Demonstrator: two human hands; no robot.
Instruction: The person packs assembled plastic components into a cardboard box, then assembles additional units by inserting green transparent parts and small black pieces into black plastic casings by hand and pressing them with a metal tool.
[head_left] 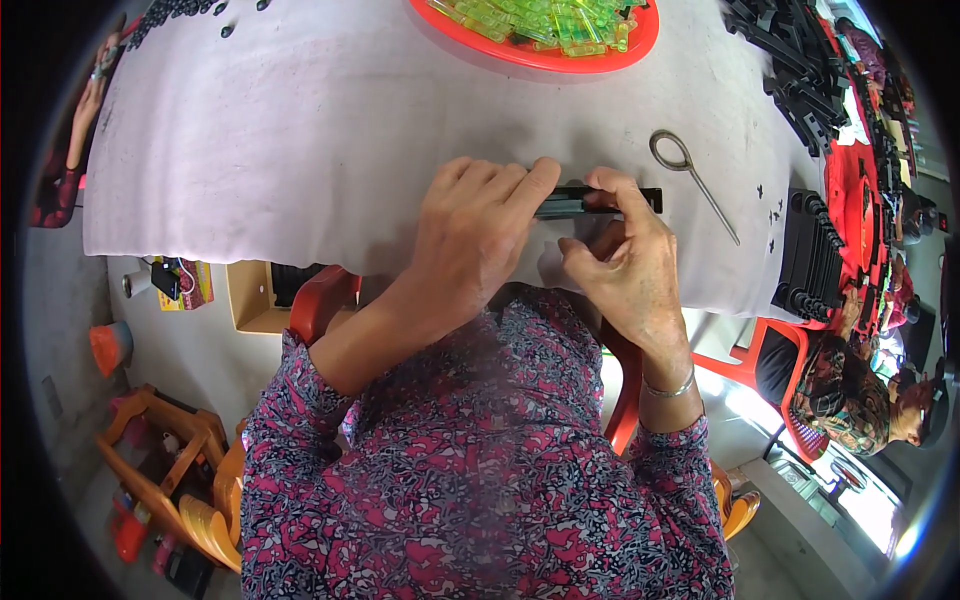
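Note:
A long, narrow black plastic part [571, 204] lies crosswise between my two hands, close to the table's near edge. My left hand [478, 228] is closed around its left end, which the fingers hide. Near its right end, my right hand [637, 268] has the index finger curled over the part. The right thumb stands apart from it, toward me, and the other right fingers are partly hidden. To the right lies a metal rod with a ring-shaped handle [692, 172], touched by neither hand.
A red tray [540, 62] of clear yellow-green plastic pieces [575, 22] stands at the far side. Long black parts [795, 75] pile up far right, near small black cross-shaped bits [774, 216] and a black ribbed stack [808, 255]. Another person [850, 395] sits at right.

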